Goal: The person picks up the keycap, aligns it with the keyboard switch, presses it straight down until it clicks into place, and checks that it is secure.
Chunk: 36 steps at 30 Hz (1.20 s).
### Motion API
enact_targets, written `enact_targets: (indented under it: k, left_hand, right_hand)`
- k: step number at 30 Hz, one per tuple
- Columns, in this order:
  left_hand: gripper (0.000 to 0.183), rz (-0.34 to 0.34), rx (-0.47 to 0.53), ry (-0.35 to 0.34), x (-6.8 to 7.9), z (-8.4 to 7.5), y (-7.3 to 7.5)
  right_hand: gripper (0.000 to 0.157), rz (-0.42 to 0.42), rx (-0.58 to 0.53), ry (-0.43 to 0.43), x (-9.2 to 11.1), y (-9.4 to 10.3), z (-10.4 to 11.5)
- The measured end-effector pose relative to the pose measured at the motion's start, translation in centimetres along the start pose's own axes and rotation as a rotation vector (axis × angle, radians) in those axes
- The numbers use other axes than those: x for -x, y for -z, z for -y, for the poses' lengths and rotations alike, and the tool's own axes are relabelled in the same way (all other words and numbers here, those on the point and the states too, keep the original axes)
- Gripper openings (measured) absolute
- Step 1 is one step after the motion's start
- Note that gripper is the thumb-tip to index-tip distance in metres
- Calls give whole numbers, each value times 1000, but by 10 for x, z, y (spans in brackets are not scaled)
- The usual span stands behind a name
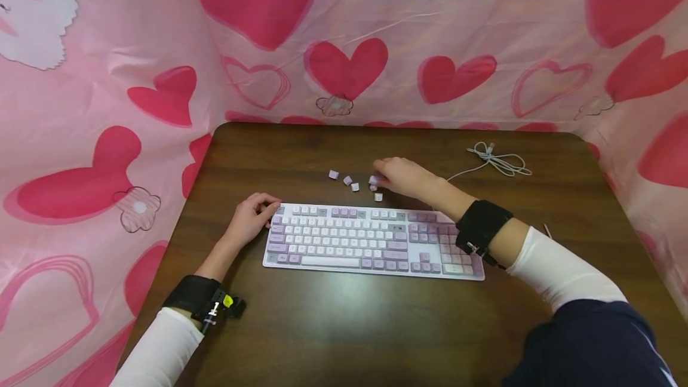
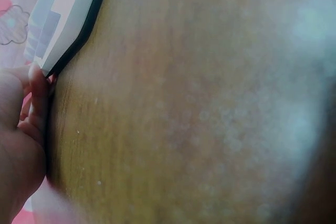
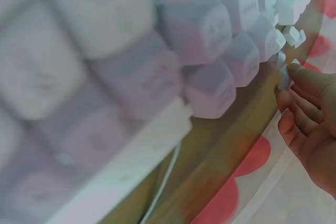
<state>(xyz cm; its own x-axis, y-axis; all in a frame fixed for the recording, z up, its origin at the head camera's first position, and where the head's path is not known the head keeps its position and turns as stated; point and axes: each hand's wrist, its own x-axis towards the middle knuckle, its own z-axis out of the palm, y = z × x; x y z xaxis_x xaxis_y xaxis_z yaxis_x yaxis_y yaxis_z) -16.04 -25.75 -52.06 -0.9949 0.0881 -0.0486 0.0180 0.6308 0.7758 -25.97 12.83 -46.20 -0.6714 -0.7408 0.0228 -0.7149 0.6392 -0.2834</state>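
A white and lilac keyboard point(image 1: 335, 241) lies flat on the brown table. My left hand point(image 1: 251, 218) grips its far left corner, and the left wrist view has the thumb and fingers point(image 2: 38, 95) at that corner. Behind the keyboard, my right hand point(image 1: 403, 177) pinches a lilac keycap point(image 1: 373, 180) just above the tabletop. In the right wrist view this keycap point(image 3: 285, 78) sits between thumb and fingertips, partly covered. Several loose keycaps lie to the left of and below that hand, among them a lilac keycap point(image 1: 334, 175) and a white keycap point(image 1: 378, 197).
A pale cable point(image 1: 500, 163) lies bundled at the back right and runs toward the keyboard. Right of the right forearm, a thin small object point(image 1: 547, 230) is partly hidden by the sleeve. A pink heart-patterned cloth point(image 1: 344, 11) hangs behind the table point(image 1: 333, 327).
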Motion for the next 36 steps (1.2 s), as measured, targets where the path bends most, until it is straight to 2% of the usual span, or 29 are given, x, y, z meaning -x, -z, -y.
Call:
enact_targets:
  k: [12, 21, 28, 36]
  left_hand:
    - [22, -8, -8, -10, 1, 0, 0]
    - [22, -9, -14, -16, 0, -3, 2]
    - [21, -21, -32, -32, 0, -2, 2]
    - [22, -16, -25, -32, 1, -2, 1]
  right_hand:
    - [9, 18, -200, 5, 50, 12, 10]
    - [11, 144, -370, -79, 74, 17, 9]
    - [8, 185, -424, -64, 81, 9, 7]
    - [5, 207, -420, -31, 84, 1, 4]
